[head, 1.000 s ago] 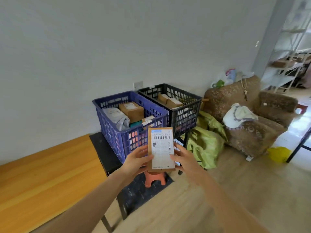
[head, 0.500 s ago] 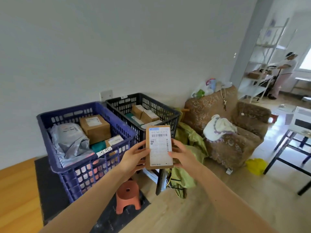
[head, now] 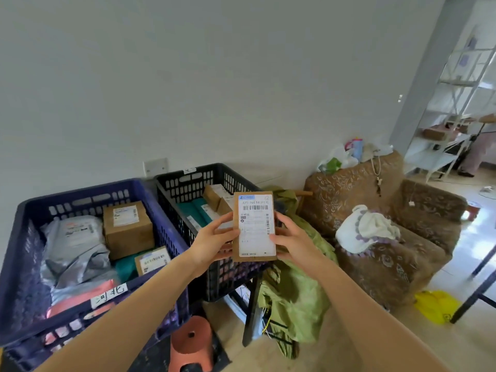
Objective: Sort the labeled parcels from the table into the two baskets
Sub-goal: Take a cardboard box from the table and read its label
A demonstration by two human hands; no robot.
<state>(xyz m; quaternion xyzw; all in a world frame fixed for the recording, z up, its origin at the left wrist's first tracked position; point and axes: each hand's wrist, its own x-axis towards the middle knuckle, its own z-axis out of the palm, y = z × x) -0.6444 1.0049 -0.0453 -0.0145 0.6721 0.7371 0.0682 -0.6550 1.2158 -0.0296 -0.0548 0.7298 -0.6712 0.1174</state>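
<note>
Holding a flat brown parcel [head: 254, 226] upright in the middle of the frame, both hands grip it by its long edges. The left hand [head: 212, 240] lays its thumb on the front, beside the white label [head: 257, 237], and its fingers curl behind the left edge. The right hand [head: 292, 241] takes the right edge in the same way, thumb in front and fingers behind. The label faces the camera and has a barcode near its top.

The parcel is in the air, in front of the near right part of the black basket [head: 188, 170], which has brown boxes and teal packs inside. Left of it, in the lower left of the frame, the blue basket [head: 80, 191] contains a grey bag [head: 72, 245], a box [head: 127, 228] and some smaller parcels; a handwritten tag [head: 108, 294] sits on its near rim. At the bottom centre an orange stool [head: 192, 342] stands on the floor. At the right there is a brown sofa [head: 418, 210] with a white cloth [head: 367, 229] on it.
</note>
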